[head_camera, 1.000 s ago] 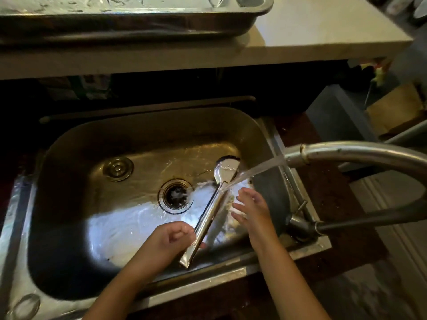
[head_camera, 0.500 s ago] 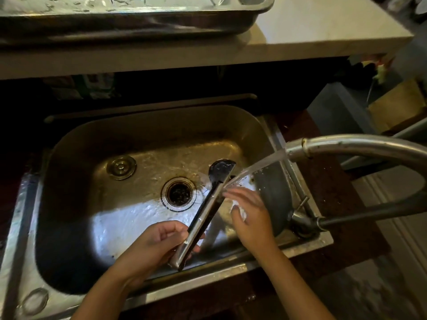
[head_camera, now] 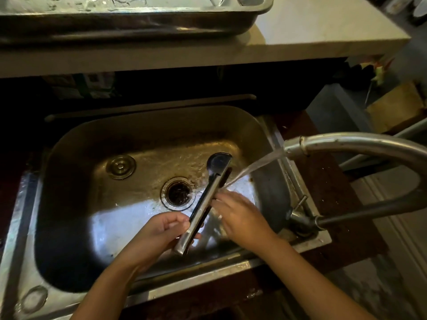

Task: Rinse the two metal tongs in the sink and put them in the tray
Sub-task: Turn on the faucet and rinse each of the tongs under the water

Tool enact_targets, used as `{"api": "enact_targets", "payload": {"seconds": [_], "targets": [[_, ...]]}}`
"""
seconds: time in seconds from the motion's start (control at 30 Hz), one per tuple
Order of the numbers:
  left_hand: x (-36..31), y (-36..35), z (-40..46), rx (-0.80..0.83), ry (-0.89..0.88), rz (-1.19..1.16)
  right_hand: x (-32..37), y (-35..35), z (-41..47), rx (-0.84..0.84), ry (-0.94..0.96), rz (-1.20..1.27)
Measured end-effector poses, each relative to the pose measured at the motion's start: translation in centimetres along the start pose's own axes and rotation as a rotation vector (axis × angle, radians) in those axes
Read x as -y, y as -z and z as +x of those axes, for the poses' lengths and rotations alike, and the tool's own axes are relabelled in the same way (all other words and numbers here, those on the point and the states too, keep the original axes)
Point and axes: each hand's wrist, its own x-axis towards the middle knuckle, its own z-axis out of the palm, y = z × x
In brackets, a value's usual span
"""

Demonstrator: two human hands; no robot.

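A pair of metal tongs (head_camera: 205,199) slants over the steel sink (head_camera: 87,158), its rounded head up near the water stream. My left hand (head_camera: 159,232) grips its lower handle end. My right hand (head_camera: 240,215) rests against the tongs' right side under the running water, fingers spread. A metal tray (head_camera: 129,21) stands on the counter above the sink; a shiny metal piece shows at its top edge, too cut off to identify.
A curved faucet (head_camera: 351,144) reaches in from the right and pours water onto the tongs. The drain (head_camera: 178,193) sits mid-basin, with a round plug (head_camera: 120,166) to its left. The pale counter (head_camera: 323,31) overhangs the sink's far side.
The tongs have turned on their axis, the head going from bright face-up to dark. My right hand has closed in from beside the tongs to touch them.
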Motion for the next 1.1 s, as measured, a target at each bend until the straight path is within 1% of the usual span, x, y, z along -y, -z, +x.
{"api": "enact_targets", "payload": {"seconds": [0.03, 0.1, 0.17, 0.2, 0.23, 0.3, 0.33, 0.37, 0.4, 0.43, 0.47, 0.53, 0.57, 0.6, 0.7, 0.73, 0.77, 0.83, 0.9, 0.97, 1.0, 1.03, 1.1], "targets": [[0.0, 0.0, 0.2, 0.005, 0.001, 0.016, -0.5, 0.3, 0.5, -0.028, -0.054, -0.019], [0.0, -0.2, 0.5, 0.01, -0.004, 0.034, -1.7, 0.9, 1.7, -0.072, -0.242, -0.02], [0.0, -0.3, 0.8, -0.008, -0.018, 0.034, -2.1, 1.5, 2.3, -0.122, -0.296, -0.04], [-0.1, -0.3, 1.0, -0.025, -0.03, 0.031, -1.5, 1.5, 2.0, -0.105, -0.278, -0.01], [-0.3, -0.3, 1.2, -0.041, -0.041, 0.029, -0.6, 1.2, 1.4, -0.066, -0.216, 0.027], [-0.6, -0.6, 1.5, -0.057, -0.055, 0.025, 1.8, 0.3, -0.6, -0.02, 0.014, 0.107], [-0.7, -0.9, 1.6, -0.056, -0.058, 0.025, 2.9, 0.1, -1.7, 0.017, 0.1, 0.135], [-0.7, -1.1, 1.7, -0.054, -0.056, 0.026, 3.1, 0.0, -2.3, 0.047, 0.153, 0.142], [-0.7, -1.4, 1.7, -0.053, -0.051, 0.024, 2.6, 0.1, -2.3, 0.034, 0.195, 0.114], [-0.6, -1.6, 1.9, -0.052, -0.047, 0.021, 1.7, 0.4, -1.9, 0.009, 0.187, 0.066], [-0.4, -1.8, 2.0, -0.048, -0.048, 0.02, 0.7, 0.8, -1.2, 0.008, 0.104, 0.036], [-0.3, -2.0, 2.3, -0.044, -0.06, 0.016, -1.0, 1.8, 0.2, -0.029, -0.127, 0.017], [-0.3, -2.1, 2.5, -0.048, -0.067, 0.012, -1.2, 2.0, 0.4, -0.062, -0.184, 0.036], [-0.4, -2.2, 2.7, -0.056, -0.078, 0.005, -1.0, 1.9, 0.5, -0.075, -0.194, 0.072], [-0.9, -2.2, 3.1, -0.106, -0.115, -0.039, 2.4, 0.2, -1.5, -0.006, 0.002, 0.157], [-1.1, -2.2, 3.1, -0.117, -0.121, -0.065, 3.5, -0.5, -2.3, -0.003, 0.029, 0.188], [-1.3, -2.1, 3.2, -0.117, -0.125, -0.081, 4.2, -1.0, -3.1, -0.03, 0.028, 0.206], [-1.5, -2.2, 3.1, -0.105, -0.131, -0.073, 4.8, -1.4, -3.7, -0.15, -0.001, 0.247], [-1.4, -2.4, 3.1, -0.12, -0.129, -0.057, 4.9, -1.3, -3.4, -0.333, -0.111, 0.376], [-1.4, -2.4, 3.1, -0.136, -0.133, -0.05, 4.8, -0.4, -2.2, -0.519, -0.358, 0.599], [-1.4, -2.3, 3.0, -0.125, -0.132, -0.034, 4.5, 0.2, -1.2, -0.551, -0.506, 0.74], [-1.4, -2.2, 2.9, -0.098, -0.12, -0.017, 3.9, 0.8, -0.3, -0.515, -0.648, 0.918], [-1.3, -1.9, 2.5, -0.025, -0.083, 0.013, 2.3, 1.4, 1.3, -0.368, -0.872, 1.362]]}}
